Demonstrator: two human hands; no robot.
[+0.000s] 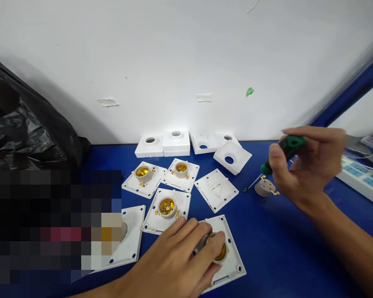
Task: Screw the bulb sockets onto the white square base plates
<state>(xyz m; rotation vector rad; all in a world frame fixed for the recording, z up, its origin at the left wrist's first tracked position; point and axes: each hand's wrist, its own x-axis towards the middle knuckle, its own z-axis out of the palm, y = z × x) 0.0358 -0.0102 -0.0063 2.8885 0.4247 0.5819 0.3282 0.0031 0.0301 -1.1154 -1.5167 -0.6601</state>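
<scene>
The brass-lined lamp socket (220, 251) sits on its white square plate (234, 267), nearest the person. The left hand (177, 258) pinches it steady, while the right hand (311, 165) grips a green-handled screwdriver (287, 147) (shaft angled down) above a loose socket (264, 187).

The scene is brightly, evenly lit; the right hand (307, 165) at 3 o'clock is blurred by motion.

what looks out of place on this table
One loose socket lies bare on the blue table, off any plate, by the screwdriver in the right hand. A white cover sits askew, out of line with the row behind it. The left hand grips a mounted socket.
</scene>
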